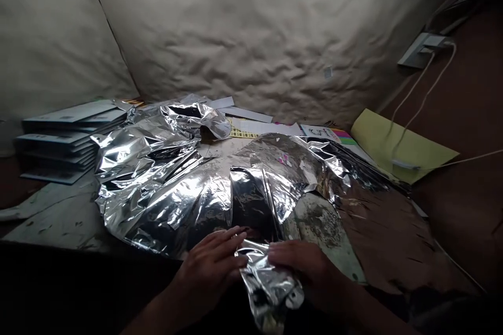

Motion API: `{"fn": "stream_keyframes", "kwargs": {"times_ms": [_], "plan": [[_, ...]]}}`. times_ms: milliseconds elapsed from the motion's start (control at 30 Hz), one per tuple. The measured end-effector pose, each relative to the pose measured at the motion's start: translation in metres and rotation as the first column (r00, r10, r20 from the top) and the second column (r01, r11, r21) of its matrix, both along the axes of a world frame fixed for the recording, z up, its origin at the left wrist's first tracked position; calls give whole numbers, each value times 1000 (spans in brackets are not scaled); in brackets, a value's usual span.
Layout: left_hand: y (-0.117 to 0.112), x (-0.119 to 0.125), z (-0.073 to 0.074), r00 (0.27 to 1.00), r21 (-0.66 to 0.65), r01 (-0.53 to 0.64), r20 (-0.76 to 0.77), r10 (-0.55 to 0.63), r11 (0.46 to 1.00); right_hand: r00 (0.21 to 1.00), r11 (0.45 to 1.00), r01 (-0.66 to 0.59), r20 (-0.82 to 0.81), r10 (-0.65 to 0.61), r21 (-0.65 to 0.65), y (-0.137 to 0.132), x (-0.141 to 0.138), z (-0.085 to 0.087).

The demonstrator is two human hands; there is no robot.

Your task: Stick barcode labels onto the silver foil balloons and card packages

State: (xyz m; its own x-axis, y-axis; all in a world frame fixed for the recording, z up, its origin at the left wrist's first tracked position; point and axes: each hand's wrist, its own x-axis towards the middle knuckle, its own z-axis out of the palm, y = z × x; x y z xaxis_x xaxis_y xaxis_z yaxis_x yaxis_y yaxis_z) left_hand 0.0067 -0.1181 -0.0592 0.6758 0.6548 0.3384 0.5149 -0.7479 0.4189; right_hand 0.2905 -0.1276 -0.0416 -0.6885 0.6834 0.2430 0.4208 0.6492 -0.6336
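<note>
Gripped crumpled foil flap between curled left hand and closed right hand, flap's long axis running bodyward off main foil sheet, right hand slightly closer.

Foil & folders on work surf.

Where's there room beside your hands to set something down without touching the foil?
The left hand and right hand crowd the foil sheet. Free patches: the stained board right of the right hand; the brown sheet beyond it; the pale board left of the foil, below the booklet stack. The papers behind the foil are crowded.
</note>
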Motion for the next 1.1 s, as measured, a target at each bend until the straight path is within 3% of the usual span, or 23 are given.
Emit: {"fn": "stream_keyframes", "kwargs": {"times_ms": [100, 167, 267, 333, 467, 700, 800, 900, 1000, 1100], "plan": [[5, 1, 6, 985, -204, -87, 132, 115, 975, 997, 987, 53, -54, -61, -152, 10, -4, 3], [8, 5, 10, 966, -302, -103, 196, 168, 948, 981, 963, 149, -88, -173, -226, 17, -8, 1], [10, 12, 13, 930, -379, -156, 254, 265, 912, 887, 834, 352, -132, -441, -425, 27, -17, -4], [12, 17, 13, 914, -360, -233, 235, 330, 903, 834, 739, 392, -127, -536, -548, 31, -24, -5], [19, 24, 10, 883, -289, -405, 122, 453, 867, 772, 631, 370, -152, -617, -682, 32, -34, -1], [34, 30, 7, 853, -237, -518, -75, 516, 822, 686, 567, 367, -197, -700, -737, 33, -39, -3], [35, 31, 10, 827, -241, -560, -93, 555, 793, 673, 553, 397, -177, -718, -732, 35, -41, 1], [27, 29, 15, 859, -225, -511, -117, 498, 829, 697, 538, 412, -126, -706, -736, 27, -40, 10], [13, 22, 18, 937, -268, -351, -95, 338, 897, 720, 529, 436, -70, -690, -728, 6, -34, 12], [2, 14, 16, 979, -363, -203, -51, 199, 909, 736, 524, 399, -78, -673, -753, -17, -25, 7]]}}
